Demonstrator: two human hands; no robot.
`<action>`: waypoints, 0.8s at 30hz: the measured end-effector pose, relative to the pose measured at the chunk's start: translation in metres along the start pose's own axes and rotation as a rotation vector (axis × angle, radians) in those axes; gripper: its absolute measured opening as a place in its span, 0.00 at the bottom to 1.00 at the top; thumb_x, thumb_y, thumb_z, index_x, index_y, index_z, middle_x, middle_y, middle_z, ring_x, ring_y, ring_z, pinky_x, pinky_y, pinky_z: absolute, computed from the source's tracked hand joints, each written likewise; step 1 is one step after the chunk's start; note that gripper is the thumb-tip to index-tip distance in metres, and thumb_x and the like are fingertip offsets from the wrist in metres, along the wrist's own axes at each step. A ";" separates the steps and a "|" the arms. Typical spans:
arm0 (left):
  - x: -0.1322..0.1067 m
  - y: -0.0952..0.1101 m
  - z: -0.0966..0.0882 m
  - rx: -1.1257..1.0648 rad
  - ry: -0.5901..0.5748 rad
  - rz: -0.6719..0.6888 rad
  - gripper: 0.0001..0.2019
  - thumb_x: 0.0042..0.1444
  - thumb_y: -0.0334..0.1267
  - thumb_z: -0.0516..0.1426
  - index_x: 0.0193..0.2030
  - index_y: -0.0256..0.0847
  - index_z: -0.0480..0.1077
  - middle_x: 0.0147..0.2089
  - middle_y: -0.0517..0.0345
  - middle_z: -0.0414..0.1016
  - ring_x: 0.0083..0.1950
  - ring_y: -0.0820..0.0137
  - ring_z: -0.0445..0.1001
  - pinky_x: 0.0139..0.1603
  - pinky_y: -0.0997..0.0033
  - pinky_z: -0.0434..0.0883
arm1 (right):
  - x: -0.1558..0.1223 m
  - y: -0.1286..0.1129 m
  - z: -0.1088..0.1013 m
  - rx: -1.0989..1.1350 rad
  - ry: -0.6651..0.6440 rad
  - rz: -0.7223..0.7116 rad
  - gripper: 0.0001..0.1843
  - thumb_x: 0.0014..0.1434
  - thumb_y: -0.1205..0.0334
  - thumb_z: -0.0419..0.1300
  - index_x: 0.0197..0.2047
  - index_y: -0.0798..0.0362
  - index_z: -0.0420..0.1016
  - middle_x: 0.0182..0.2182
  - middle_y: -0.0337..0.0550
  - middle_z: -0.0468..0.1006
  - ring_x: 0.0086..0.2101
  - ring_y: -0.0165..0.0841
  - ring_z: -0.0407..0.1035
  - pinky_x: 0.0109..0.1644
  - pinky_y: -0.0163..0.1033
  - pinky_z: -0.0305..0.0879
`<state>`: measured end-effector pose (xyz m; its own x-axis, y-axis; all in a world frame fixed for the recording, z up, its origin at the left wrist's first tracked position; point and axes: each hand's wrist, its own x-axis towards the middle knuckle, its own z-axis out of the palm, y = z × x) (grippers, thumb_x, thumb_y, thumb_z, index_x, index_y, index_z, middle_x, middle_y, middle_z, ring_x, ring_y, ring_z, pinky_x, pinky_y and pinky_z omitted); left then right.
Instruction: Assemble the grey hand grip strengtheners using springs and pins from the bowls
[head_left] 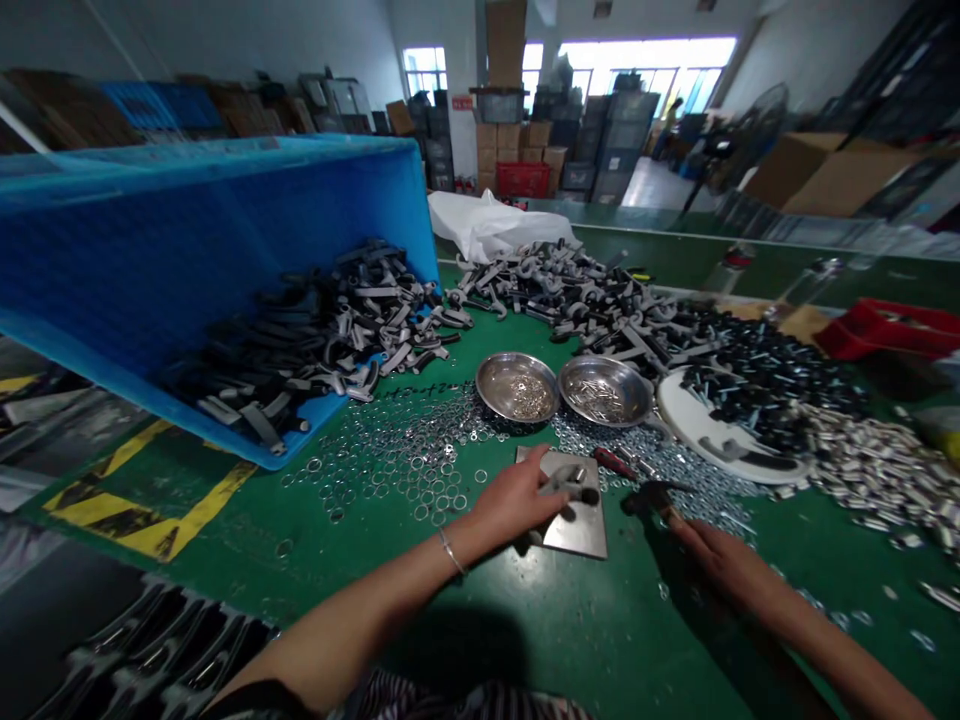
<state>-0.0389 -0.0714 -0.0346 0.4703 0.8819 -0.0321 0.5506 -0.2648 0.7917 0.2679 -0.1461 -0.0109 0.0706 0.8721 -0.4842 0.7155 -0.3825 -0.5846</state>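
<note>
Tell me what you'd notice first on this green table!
A big blue crate lies tipped at the left, spilling dark grey parts. Two shiny bowls sit in the middle, and just in front the left hand pins a grey part on a metal plate while the right hand grips a hammer.

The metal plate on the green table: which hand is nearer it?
Left. The left hand rests on the metal plate, holding a grey part; the right hand is off to its right, gripping a hammer.
</note>
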 end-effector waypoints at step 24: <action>-0.015 -0.008 0.014 0.219 0.061 0.021 0.24 0.55 0.43 0.62 0.56 0.39 0.63 0.56 0.46 0.68 0.59 0.54 0.64 0.63 0.51 0.61 | 0.063 -0.086 0.077 0.701 0.279 -0.419 0.14 0.67 0.44 0.53 0.42 0.44 0.57 0.29 0.39 0.81 0.23 0.38 0.75 0.28 0.44 0.73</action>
<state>-0.0406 -0.0880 -0.0492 0.4446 0.8954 0.0255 0.6808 -0.3562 0.6400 0.1574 -0.0817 -0.0416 0.1307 0.9913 -0.0151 0.1333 -0.0326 -0.9905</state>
